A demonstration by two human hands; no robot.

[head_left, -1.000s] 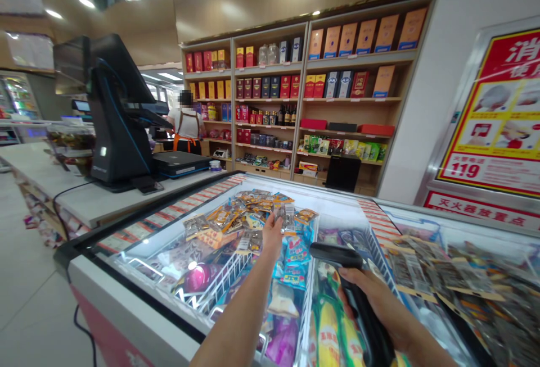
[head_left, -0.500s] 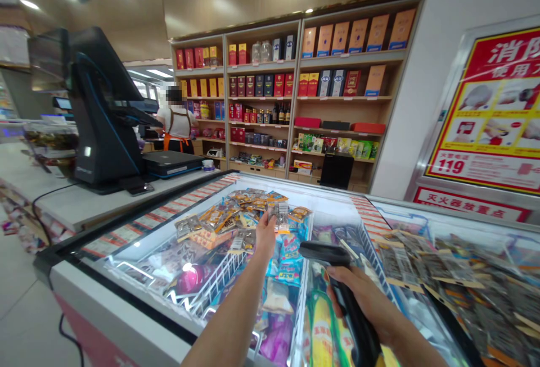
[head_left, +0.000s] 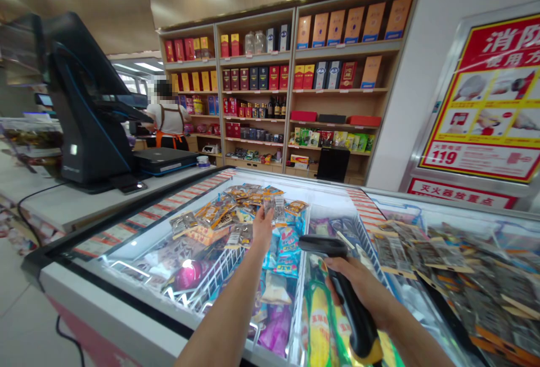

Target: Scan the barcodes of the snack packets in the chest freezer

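My left hand (head_left: pixel 262 229) reaches over the chest freezer (head_left: pixel 126 313), its fingers closed on a small snack packet (head_left: pixel 278 209) with a clear, printed face. Around it is a pile of similar orange and brown packets (head_left: pixel 217 212), which seem to lie on the freezer's glass top. In my right hand (head_left: pixel 358 282) is a black handheld barcode scanner (head_left: pixel 350 305) with a yellow patch at the handle's lower end. The scanner's head points left, toward the packet, and stays apart from it. My fingers partly hide its handle.
More packets (head_left: pixel 476 277) are spread on the right. Below the glass are wire baskets (head_left: pixel 219 277), blue bags (head_left: pixel 287 249) and packaged corn (head_left: pixel 319 322). A checkout terminal (head_left: pixel 84 108) stands on the left counter. A person in an apron (head_left: pixel 169 122) is by the back shelves (head_left: pixel 291 58).
The view has shifted a little, so the surroundings sit slightly further left and higher. Both hands keep their holds, on the packet and on the scanner.
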